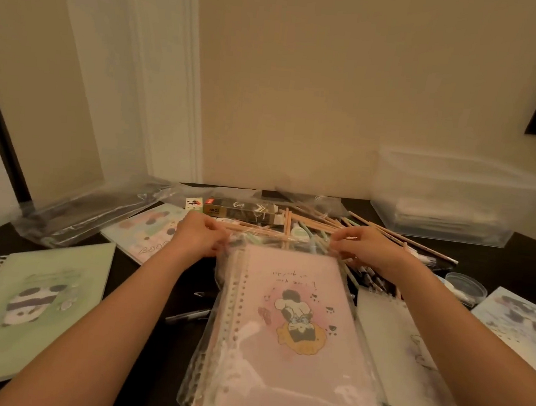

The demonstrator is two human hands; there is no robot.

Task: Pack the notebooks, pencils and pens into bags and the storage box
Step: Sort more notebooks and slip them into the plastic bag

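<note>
A clear plastic bag (209, 354) lies in front of me on the dark table, holding a pink notebook (293, 336) on top of other notebooks. My left hand (200, 234) pinches the bag's far left corner. My right hand (365, 246) pinches its far right corner. Just beyond the bag's mouth lies a heap of wooden pencils (316, 227) and pens. A clear storage box (456, 201) stands at the back right. Loose notebooks lie around: a green panda one (31, 304) at left, a pale one (146, 233) behind it, a white one (409, 354) and a blue one (523, 322) at right.
More clear bags (89, 211) lie crumpled at the back left. A dark pen carton (240, 209) sits behind the pencils. A small round clear container (464, 287) stands at right. Black pens (187, 316) lie beside the bag. The wall rises just behind the table.
</note>
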